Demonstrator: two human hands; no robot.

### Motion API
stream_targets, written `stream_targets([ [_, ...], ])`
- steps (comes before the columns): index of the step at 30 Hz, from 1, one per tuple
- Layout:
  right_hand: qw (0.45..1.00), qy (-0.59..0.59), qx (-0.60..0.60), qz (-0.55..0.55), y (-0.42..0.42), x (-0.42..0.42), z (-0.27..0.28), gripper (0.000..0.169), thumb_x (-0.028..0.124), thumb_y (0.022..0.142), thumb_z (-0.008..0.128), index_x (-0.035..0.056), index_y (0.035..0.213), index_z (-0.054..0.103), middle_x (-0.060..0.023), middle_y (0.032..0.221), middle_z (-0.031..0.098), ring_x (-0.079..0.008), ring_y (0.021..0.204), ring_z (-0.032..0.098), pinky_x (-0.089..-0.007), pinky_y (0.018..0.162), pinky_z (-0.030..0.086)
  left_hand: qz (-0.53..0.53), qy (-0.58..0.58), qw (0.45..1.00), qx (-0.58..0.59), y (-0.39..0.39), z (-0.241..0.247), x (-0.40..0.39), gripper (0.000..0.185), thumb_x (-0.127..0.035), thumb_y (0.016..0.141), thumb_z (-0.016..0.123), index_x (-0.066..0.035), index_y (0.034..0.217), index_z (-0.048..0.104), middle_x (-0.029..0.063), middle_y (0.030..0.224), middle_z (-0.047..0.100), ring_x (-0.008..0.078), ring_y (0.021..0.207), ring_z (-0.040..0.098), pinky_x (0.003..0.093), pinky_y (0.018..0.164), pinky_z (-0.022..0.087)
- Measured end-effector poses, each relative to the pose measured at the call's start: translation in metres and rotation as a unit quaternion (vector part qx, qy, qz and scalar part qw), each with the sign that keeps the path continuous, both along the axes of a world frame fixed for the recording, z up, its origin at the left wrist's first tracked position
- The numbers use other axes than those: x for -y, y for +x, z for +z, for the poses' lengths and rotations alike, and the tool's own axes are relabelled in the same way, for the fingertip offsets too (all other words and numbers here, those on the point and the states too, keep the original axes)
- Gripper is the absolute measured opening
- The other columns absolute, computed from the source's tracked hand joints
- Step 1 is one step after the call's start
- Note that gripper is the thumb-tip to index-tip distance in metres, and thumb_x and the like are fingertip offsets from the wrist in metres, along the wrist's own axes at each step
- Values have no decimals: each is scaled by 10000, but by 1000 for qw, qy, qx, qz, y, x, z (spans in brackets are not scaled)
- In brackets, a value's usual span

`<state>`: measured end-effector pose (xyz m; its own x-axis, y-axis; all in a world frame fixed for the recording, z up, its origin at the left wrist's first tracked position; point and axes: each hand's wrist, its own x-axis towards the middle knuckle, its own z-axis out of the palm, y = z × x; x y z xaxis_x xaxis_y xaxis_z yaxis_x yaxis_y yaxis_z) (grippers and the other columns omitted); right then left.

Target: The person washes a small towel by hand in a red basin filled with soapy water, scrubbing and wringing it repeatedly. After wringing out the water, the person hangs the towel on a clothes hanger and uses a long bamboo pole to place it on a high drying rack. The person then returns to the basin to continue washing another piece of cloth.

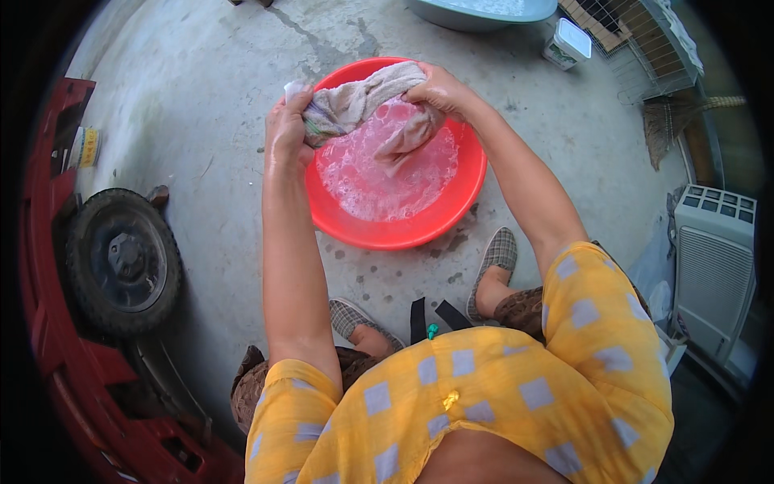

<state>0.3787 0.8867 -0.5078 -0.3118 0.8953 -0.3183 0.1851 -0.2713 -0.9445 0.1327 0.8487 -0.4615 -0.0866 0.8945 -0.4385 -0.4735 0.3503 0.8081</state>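
A wet, greyish towel with faint coloured stripes stretches between my two hands over a red plastic basin. My left hand grips its striped end at the basin's left rim, and a whitish corner pokes up above the fingers. At the basin's upper right, my right hand clasps the other end. From there a bunched fold of the towel hangs down to the sudsy water. Foam and bubbles cover much of the water's surface.
A blue-grey tub with foamy water stands beyond the basin, beside a lidded white bucket. A wheeled red vehicle is at left. Right are a wire cage, a broom and a white louvred appliance.
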Motion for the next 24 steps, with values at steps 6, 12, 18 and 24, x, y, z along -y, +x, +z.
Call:
stream_targets([
  [6,915,106,369,122,-17,26,-59,527,232,683,730,35,1133,540,-212,1029,630,-342,975,607,-409,838,466,-180,-158,873,-424,8,-151,51,430,-197,807,651,75,1115,525,198,975,638,303,875,636,405,779,507],
  [12,957,20,284,54,-21,36,-113,418,269,726,711,40,1046,569,-192,931,653,-315,894,642,-383,788,489,-47,-201,949,-238,23,-173,59,687,-431,845,584,-11,1341,363,240,1311,454,370,1174,487,414,974,397],
  [18,927,288,137,197,-90,81,3,327,271,700,705,42,890,572,-151,759,630,-313,723,633,-398,672,482,-162,-246,895,336,2,-151,32,676,-562,897,427,3,1269,447,208,1156,569,363,1050,562,492,909,448],
  [24,917,299,250,89,-88,87,-45,252,339,733,617,94,772,573,-154,638,602,-354,640,609,-434,584,479,-97,-130,908,385,23,-170,51,344,-288,940,399,-19,1059,578,131,1020,639,291,923,623,435,820,511],
])
